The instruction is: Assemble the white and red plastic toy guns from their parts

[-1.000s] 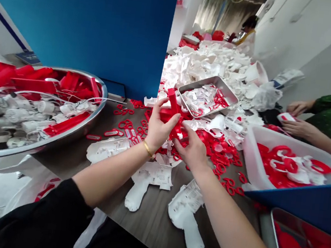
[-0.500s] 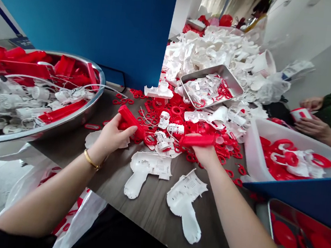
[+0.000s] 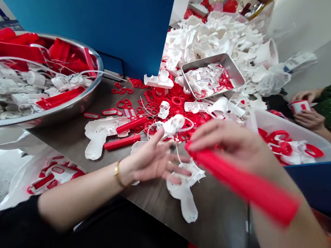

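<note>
My left hand (image 3: 151, 160) is open, palm up and fingers spread, over the table beside a white hair dryer shell half (image 3: 186, 201). My right hand (image 3: 226, 141) is closed on one end of a long red plastic piece (image 3: 245, 182), blurred by motion, which slants down to the right. Between the hands is a white wired part (image 3: 174, 126); whether a hand touches it I cannot tell. Another shell half (image 3: 95, 141) lies to the left, with two red bars (image 3: 122, 142) by it. My left hand partly hides a third white shell piece.
On the left stands a steel basin (image 3: 97, 79) of red and white parts. Small red rings and a steel tray (image 3: 231, 78) lie behind. At right are a plastic bin (image 3: 253, 120) and a co-worker's hands (image 3: 310, 113). A blue panel (image 3: 106, 16) rises behind the table.
My left hand has let go of a red piece, which lies on the table, and has moved right, opening. My right hand has lifted its red piece and swung it toward me.
</note>
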Action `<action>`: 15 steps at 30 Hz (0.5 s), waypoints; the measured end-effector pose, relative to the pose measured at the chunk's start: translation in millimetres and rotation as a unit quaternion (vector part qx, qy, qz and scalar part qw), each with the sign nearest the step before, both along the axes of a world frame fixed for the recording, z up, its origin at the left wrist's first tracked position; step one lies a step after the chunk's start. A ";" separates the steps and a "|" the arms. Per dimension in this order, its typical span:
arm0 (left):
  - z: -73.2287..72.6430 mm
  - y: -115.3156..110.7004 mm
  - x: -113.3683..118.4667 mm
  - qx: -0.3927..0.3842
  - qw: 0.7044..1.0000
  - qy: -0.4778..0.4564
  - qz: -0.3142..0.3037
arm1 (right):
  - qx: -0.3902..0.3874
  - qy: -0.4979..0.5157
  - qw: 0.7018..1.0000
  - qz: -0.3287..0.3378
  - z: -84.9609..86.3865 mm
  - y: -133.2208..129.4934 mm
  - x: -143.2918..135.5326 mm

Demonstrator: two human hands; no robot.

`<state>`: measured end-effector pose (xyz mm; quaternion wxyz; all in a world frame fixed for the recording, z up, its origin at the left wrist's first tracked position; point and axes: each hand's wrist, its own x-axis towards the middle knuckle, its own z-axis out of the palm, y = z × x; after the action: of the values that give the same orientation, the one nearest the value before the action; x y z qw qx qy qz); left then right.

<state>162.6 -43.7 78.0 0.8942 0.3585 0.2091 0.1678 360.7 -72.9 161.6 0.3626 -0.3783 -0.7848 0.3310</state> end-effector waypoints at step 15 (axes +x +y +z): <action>-36.0 -8.5 4.8 0.455 0.870 0.139 0.128 | 0.099 -0.282 0.923 -0.243 -132.1 -82.8 -0.3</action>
<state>167.4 -52.1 42.0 0.5646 0.7151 0.2762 0.3057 360.4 -155.6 29.5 0.2309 -0.5974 -0.7673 0.0332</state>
